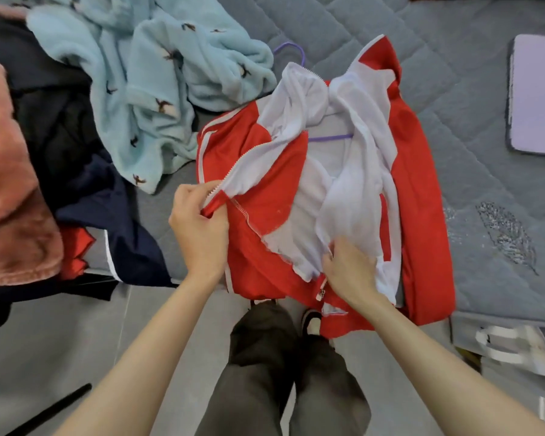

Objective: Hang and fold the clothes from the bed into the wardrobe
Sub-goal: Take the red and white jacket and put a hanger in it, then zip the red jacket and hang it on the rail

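Clearly the work centres on the red jacket (419,190), which lies open and face up on the bed (485,127) in the middle of the frame, its white lining showing. A purple hanger (329,138) is already slipped inside the shoulders, with its hook poking out past the collar toward the upper centre. The jacket's long axis runs from that collar at the top down to the hem at the lower centre, so the hem end lies nearest the person and both hands meet it there. The left hand (199,228) pinches the toothed edge of the front panel on the left side of the frame, fingers curled round the cloth. The right hand (350,272) grips the lower edge of the other panel, fingers bunched into the white lining. The zipper slider (321,289) hangs just beside the right hand, so that hand is the nearer one to it, and the two zip edges are apart. The step in hand looks like bringing the two front edges together at the hem to zip the jacket on its hanger. A light blue fleece (158,73) lies in the upper left, with a navy garment (107,196) and a pink fleece (10,184) at the left edge. No wardrobe is in view.
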